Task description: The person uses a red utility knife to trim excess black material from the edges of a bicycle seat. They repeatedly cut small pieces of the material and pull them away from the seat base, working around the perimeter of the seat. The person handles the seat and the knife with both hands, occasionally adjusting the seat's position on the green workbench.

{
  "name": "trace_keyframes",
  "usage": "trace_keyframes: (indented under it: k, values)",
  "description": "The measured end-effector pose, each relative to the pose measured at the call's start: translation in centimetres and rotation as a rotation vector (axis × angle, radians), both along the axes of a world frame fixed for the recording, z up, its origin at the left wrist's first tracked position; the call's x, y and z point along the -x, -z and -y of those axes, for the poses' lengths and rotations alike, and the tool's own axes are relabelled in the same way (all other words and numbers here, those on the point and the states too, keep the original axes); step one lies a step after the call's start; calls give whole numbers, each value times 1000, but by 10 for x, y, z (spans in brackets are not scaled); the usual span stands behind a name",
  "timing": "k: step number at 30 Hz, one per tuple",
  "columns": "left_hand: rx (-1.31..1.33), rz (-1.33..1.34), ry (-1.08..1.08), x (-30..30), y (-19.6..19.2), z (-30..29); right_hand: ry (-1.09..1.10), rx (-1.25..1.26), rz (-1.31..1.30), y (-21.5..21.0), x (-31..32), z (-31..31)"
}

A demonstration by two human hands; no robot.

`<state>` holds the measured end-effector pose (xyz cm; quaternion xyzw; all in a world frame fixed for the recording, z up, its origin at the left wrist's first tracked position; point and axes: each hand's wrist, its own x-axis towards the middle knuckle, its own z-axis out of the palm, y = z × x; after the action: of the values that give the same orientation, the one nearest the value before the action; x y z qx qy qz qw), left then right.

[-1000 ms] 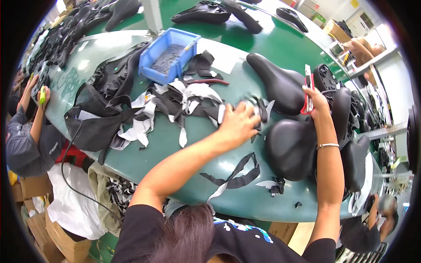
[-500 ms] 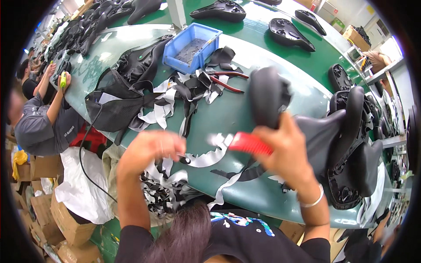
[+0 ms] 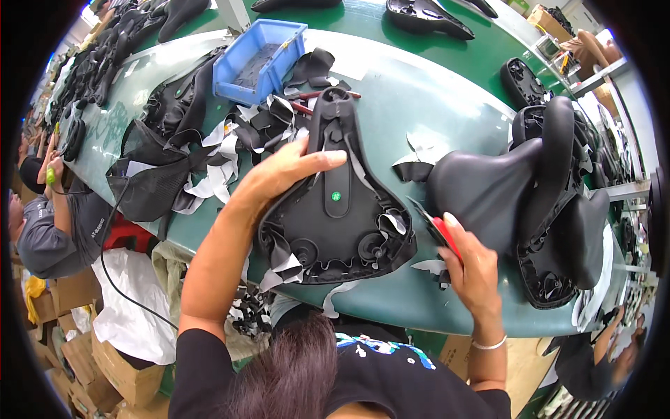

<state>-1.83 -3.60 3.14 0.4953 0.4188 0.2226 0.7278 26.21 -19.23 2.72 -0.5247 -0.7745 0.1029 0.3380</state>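
A black bicycle saddle (image 3: 296,213) lies underside up in front of me, its narrow nose pointing away. My left hand (image 3: 289,167) grips it along the left of the nose, with the thumb laid across the underside. Loose grey-white and black trim hangs at its wide rear edge, and a round green sticker (image 3: 336,196) sits on its middle strip. To the right of the saddle, my right hand (image 3: 474,269) is closed around a red-handled utility knife (image 3: 445,236). The blade points up and away, close to the saddle's right edge but apparently apart from it.
Finished-looking saddles (image 3: 488,188) are piled at the right. A blue bin (image 3: 227,82) stands at the back left, near red-handled pliers (image 3: 302,107) partly hidden by the saddle. Offcut strips (image 3: 223,164) and a black mesh bag (image 3: 150,185) lie left. Co-workers sit further left.
The saddle, blurred and raised near my right hand before, now lies underside up before me. My left hand has moved onto it. My right hand still holds the knife, lower and turned upward.
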Motion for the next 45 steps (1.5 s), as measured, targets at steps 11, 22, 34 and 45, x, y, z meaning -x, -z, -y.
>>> trace_keyframes:
  k: [11,22,34,45]
  values:
    - [-165,-301,-35,1,-1,-3,67,310,339,16,20,34]
    - [-21,31,-604,27,13,92,309,197,-537,-1,67,26]
    - [-1108,-774,-328,14,9,88,324,361,-950,-19,57,-37]
    - [-1010,-398,102,-43,11,46,-54,305,216,-16,15,-7]
